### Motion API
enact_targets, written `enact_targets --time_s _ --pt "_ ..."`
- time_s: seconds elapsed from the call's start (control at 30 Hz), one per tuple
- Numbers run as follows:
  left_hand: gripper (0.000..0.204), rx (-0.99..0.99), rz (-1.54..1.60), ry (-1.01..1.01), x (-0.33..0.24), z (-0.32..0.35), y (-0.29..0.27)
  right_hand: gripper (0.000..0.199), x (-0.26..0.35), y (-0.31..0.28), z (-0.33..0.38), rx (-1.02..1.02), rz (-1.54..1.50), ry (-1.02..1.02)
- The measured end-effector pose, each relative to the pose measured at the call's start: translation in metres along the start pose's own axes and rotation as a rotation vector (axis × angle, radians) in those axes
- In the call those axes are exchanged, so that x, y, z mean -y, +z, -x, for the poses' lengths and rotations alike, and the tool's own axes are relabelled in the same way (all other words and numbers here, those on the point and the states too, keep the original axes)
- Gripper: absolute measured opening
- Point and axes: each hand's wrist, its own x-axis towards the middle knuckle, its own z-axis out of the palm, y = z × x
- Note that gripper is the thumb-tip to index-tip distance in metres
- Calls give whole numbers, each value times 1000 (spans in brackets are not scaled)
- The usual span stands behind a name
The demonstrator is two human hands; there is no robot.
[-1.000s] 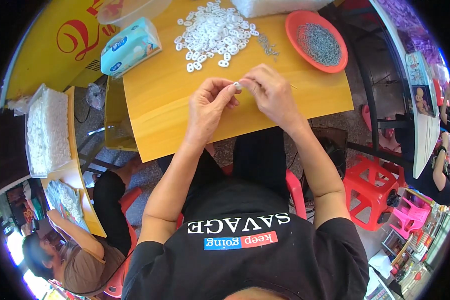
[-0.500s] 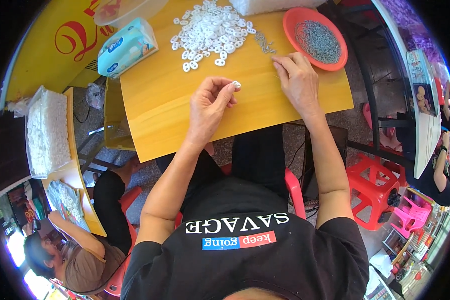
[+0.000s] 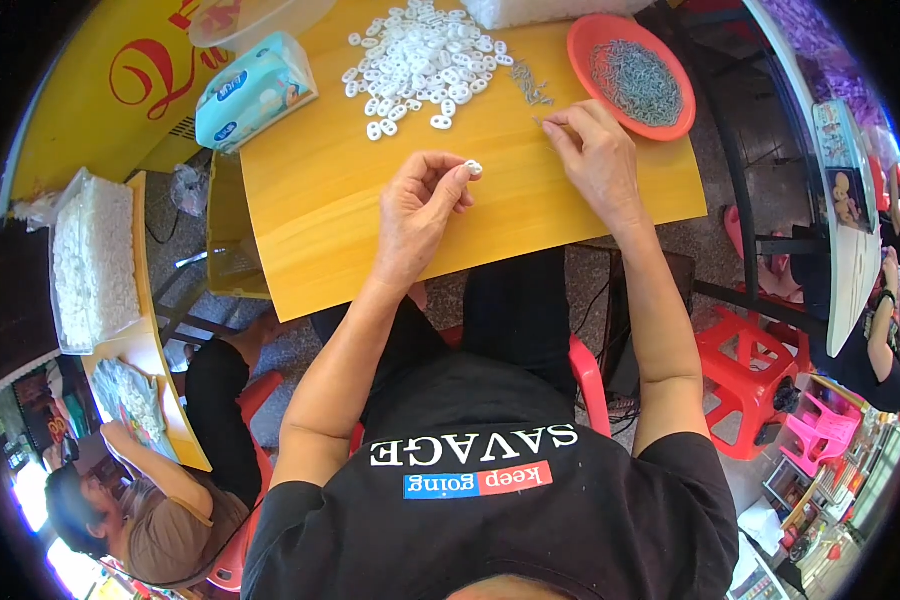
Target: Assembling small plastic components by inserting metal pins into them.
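Observation:
Between thumb and forefinger, my left hand [image 3: 420,205] pinches a small white plastic piece [image 3: 474,169] above the table. My right hand [image 3: 595,155] is closed in a pinch on a small grey screw [image 3: 538,121], whose tip juts from the fingertips. Just beyond that hand lies a small scatter of loose grey screws [image 3: 528,83]. A heap of white two-holed oval pieces [image 3: 425,62] covers the far middle of the table, with several strays at its near edge. To the right, a red-orange plastic bowl [image 3: 582,62] holds many more grey screws [image 3: 635,85].
A blue tissue pack [image 3: 255,92] lies at the left of the yellow table [image 3: 320,230]. Behind it sits a clear tub [image 3: 260,25]. At left, another person [image 3: 160,510] sits by a side table with a box of white pieces [image 3: 95,265]. Red stools [image 3: 740,375] stand at right.
My right hand has drawn very slightly up and left, and the screw now shows more clearly at its fingertips. My left hand stays almost still with the white piece.

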Motion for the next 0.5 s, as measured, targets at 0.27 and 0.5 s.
enact_targets --time_s 0.27,0.5 --pt "13 11 -11 -22 1 1 -1 8 5 1 -7 63 80 -102" --pt "13 13 -3 -11 0 1 -1 10 -2 -3 -7 23 42 -5"
